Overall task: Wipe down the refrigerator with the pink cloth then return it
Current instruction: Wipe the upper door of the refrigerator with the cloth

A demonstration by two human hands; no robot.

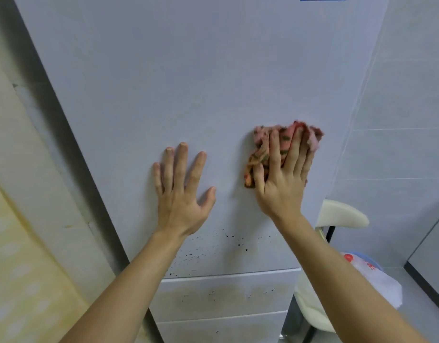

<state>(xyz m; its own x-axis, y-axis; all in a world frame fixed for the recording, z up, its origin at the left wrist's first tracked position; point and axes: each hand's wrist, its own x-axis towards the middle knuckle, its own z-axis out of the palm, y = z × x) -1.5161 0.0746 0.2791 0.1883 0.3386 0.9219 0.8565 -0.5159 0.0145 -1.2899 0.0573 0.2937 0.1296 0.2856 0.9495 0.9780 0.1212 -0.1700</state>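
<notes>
The head view faces the refrigerator (pixel 188 82) from close by, looking forward and slightly downward.

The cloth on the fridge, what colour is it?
The cloth is pink with green and orange blotches; the head view shows it best.

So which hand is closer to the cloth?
Right. The right hand presses the cloth against the fridge; the left hand rests flat on the fridge, left of the cloth, not touching it.
</notes>
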